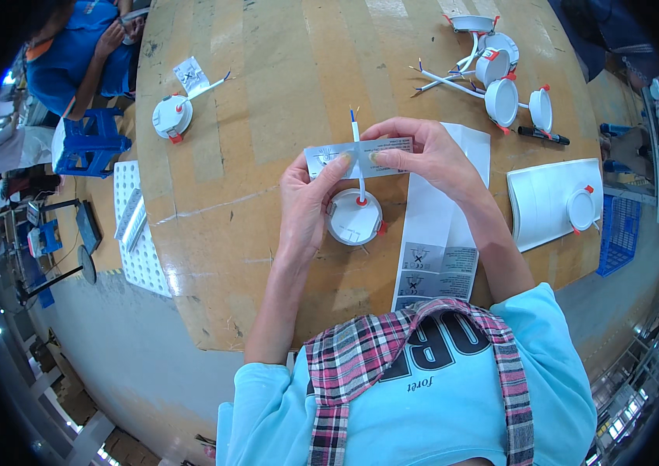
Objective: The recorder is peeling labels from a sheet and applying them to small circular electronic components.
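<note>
My left hand (307, 194) and my right hand (432, 155) pinch the two ends of a silver printed label (385, 146), thumbs on top. The label lies across the white cable (361, 188) of a round white downlight (355, 220). Whether it is stuck to the cable, I cannot tell. Bare wire ends stick up beyond it, one with blue insulation. The downlight rests on the table below my hands and has red clips. Beside my right forearm lies a long label backing sheet (436, 221), with several silver labels on its near end.
On the brown table (283, 70), a downlight (172, 116) with a tagged cable lies far left. Several downlights (502, 101) and a black marker (544, 136) lie far right. Another downlight (580, 210) sits on a white pad (529, 203). A person in blue (73, 66) is at the far left.
</note>
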The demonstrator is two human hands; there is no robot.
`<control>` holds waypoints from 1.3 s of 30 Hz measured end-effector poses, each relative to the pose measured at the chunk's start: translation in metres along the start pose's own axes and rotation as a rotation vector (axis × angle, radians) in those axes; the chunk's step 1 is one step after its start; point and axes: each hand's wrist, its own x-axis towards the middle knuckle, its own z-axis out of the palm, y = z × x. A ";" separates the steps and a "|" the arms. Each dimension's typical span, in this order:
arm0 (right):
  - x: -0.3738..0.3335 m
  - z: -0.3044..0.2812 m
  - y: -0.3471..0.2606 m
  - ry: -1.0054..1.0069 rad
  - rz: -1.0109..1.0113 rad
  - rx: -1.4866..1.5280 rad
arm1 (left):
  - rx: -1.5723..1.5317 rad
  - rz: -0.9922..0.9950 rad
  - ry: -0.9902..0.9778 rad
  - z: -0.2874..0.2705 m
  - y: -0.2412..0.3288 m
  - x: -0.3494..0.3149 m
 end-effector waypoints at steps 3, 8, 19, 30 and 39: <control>0.000 -0.001 0.003 0.004 0.012 0.005 | 0.010 -0.003 -0.010 0.001 0.000 0.002; 0.000 -0.005 0.004 -0.011 -0.009 -0.064 | -0.008 -0.010 -0.023 0.000 0.000 0.001; -0.008 -0.007 -0.010 0.325 -0.346 -0.672 | -0.037 -0.020 -0.051 -0.001 -0.003 0.003; 0.000 -0.009 0.002 -0.089 -0.096 -0.064 | -0.012 -0.067 -0.156 0.002 -0.002 0.001; 0.002 -0.016 0.004 -0.171 -0.126 -0.088 | 0.025 -0.111 -0.156 -0.002 -0.005 0.004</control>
